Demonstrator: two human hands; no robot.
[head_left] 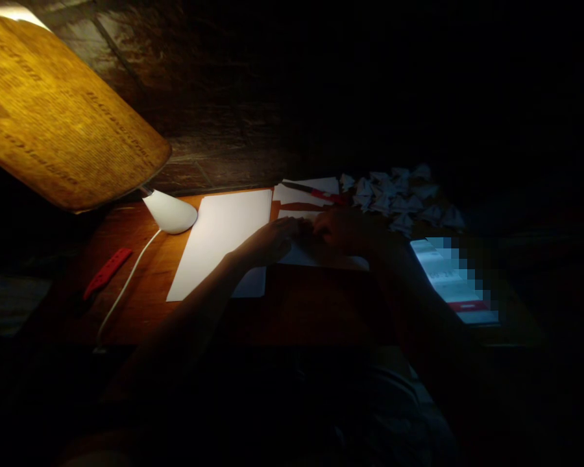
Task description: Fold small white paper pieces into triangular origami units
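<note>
In dim lamplight my left hand [275, 239] and my right hand [338, 229] meet over a small piece of white paper [296, 255] on the wooden table [141, 253]. Both hands have their fingers curled and pressed down on the paper. A larger white sheet [221, 240] lies just left of my left hand. Behind my right hand sits a heap of several small folded white paper pieces [399, 194]. More white paper with a red-handled tool [321, 194] on it lies behind my hands.
A yellow printed lampshade [53, 117] hangs over the left, above a white lamp base [170, 211] with a white cord [126, 285]. A red flat object [107, 272] lies at the left. A lit phone screen [450, 279] sits at the right. Dark wall behind.
</note>
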